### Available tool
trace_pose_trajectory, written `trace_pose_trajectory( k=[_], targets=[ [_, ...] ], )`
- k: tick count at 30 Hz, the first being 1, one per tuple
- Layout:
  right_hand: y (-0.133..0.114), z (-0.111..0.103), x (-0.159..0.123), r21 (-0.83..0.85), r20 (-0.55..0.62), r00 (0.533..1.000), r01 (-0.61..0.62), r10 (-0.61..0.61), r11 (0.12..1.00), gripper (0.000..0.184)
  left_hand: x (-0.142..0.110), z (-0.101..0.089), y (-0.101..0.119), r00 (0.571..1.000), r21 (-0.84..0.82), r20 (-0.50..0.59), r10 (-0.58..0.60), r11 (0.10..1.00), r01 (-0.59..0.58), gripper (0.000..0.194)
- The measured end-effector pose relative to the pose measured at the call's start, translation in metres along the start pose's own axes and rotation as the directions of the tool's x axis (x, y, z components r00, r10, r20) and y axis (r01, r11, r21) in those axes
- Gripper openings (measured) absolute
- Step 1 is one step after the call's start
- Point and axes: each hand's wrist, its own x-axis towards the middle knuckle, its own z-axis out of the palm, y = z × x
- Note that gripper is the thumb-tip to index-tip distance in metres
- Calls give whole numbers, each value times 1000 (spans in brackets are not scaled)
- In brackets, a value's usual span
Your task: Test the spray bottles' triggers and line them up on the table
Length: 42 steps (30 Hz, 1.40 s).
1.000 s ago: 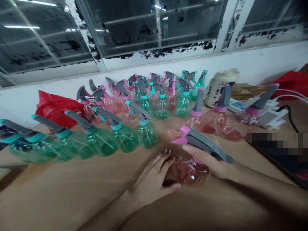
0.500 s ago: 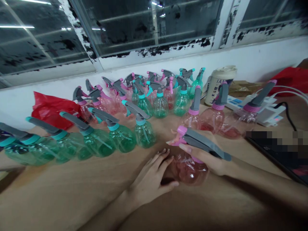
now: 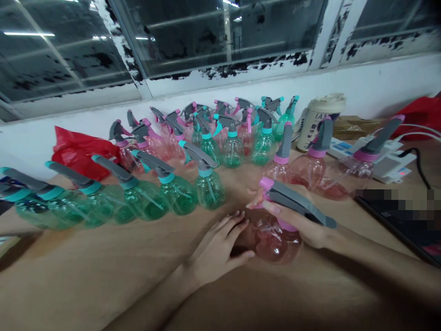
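Observation:
My right hand (image 3: 305,223) is closed round the neck and trigger of a pink spray bottle (image 3: 277,246) with a grey and pink head, its body low over or on the table. My left hand (image 3: 220,248) lies beside that bottle, palm down, fingers stretched and thumb apart, holding nothing. Whether its fingertips touch the bottle, I cannot tell. Beyond, to the left, runs a row of green spray bottles (image 3: 179,195) with turquoise collars. Right behind my right hand stand three pink spray bottles (image 3: 310,168).
More pink and green spray bottles (image 3: 232,149) crowd near the wall. A red plastic bag (image 3: 82,151) lies at left. On the right are a paper coffee cup (image 3: 319,122), a white power strip (image 3: 392,168) with cables, and a dark flat device (image 3: 389,218).
The view has shifted slightly, so things sit a little further right. Both hands keep nearly the same pose, the right one still on the pink spray bottle.

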Motion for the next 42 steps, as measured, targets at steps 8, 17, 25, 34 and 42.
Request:
trace_pose_trajectory(
  k=[8, 17, 25, 34, 42],
  targets=[
    [0, 2, -3, -43, -19, 1000, 25, -25, 999, 20, 0, 1, 0, 1000, 21, -16, 13, 1000, -12, 61],
    [0, 1, -4, -35, 3, 998, 59, -59, 998, 17, -1, 2, 0, 1000, 26, -11, 4, 1000, -4, 60],
    [-5, 0, -1, 7, 6, 999, 35, -35, 999, 16, -1, 2, 0, 1000, 30, -1, 9, 1000, -9, 62],
    [-4, -3, -2, -68, -7, 1000, 8, -9, 998, 22, -1, 0, 1, 1000, 16, -6, 14, 1000, -14, 61],
    [-1, -2, -1, -59, 7, 1000, 21, -20, 998, 16, -1, 1, 0, 999, 14, -39, 27, 1000, -27, 58]
  ],
)
